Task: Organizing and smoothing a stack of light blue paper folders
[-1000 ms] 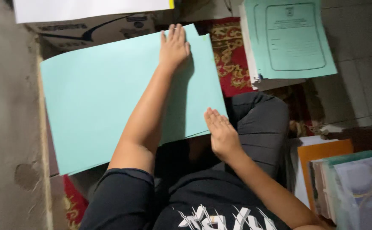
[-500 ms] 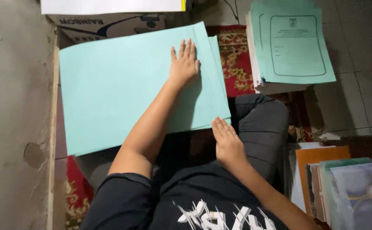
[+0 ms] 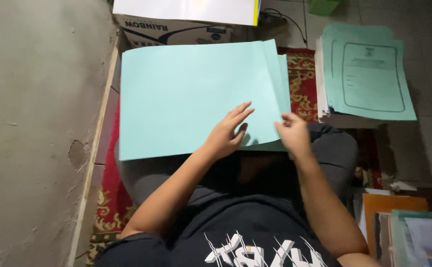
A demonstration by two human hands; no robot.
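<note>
Resting left hand (image 3: 228,132) on paper (image 3: 191,94).

bare grey wall (image 3: 33,123) at left, red patterned rug (image 3: 302,81) over pale tiled floor (image 3: 426,148), dim light

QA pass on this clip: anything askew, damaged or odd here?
Two things. The sheets under the left hand are misaligned, their right edges fanning out by the right hand. The wall has a chipped patch low down.

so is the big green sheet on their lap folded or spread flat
Folded: the green sheet shows doubled layered edges at its right side, where the right hand grips; left hand presses on top.
</note>
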